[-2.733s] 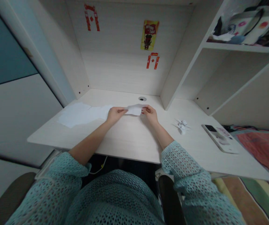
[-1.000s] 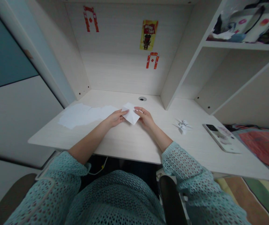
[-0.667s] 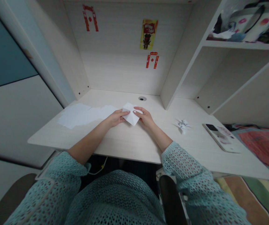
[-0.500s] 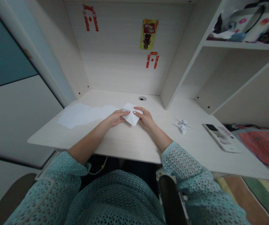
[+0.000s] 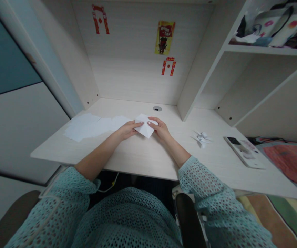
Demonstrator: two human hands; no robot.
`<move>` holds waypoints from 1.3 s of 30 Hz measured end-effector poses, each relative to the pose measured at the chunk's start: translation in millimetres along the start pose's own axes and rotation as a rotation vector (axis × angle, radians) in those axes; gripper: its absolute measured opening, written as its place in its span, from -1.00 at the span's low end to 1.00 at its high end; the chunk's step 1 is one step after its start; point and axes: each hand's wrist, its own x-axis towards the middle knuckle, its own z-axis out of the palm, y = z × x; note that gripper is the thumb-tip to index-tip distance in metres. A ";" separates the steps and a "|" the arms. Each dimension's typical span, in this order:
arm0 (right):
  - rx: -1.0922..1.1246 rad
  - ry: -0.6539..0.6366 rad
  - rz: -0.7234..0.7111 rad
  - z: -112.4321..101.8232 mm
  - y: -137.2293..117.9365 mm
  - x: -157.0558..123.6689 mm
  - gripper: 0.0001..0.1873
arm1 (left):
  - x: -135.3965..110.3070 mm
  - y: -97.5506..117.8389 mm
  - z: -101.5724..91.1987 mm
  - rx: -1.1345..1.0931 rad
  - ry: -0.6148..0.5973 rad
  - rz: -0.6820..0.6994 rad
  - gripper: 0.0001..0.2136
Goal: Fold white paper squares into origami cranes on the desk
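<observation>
A small folded white paper (image 5: 144, 129), diamond-shaped, lies on the pale wooden desk (image 5: 143, 155) in front of me. My left hand (image 5: 127, 130) presses its left corner with the fingertips. My right hand (image 5: 160, 129) rests on its right side, fingers laid across the top of the fold. Both hands pin the paper flat against the desk. Several loose white sheets (image 5: 91, 126) lie just left of my left hand.
A finished white folded paper figure (image 5: 201, 138) sits to the right on the desk. Farther right lies a phone (image 5: 243, 152). A cable hole (image 5: 157, 109) is behind the paper. A shelf divider (image 5: 197, 72) rises at right; bags fill the upper shelf (image 5: 269, 29).
2.7 s ago both hands held the paper raised between them; it has since come down flat on the desk as a diamond. In the last second my right fingers slid slightly along it.
</observation>
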 end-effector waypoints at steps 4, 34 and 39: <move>0.024 -0.022 -0.018 3.2 -1.8 -3.6 -0.37 | 0.6 0.2 1.0 -0.040 0.084 0.070 -0.72; 0.059 0.039 0.024 4.7 4.7 -2.5 -0.33 | 0.6 -1.8 -4.2 0.958 0.446 0.729 -0.77; 0.050 0.021 0.015 8.5 8.6 -2.7 -0.50 | -3.0 -2.2 0.9 0.945 0.317 0.768 -0.78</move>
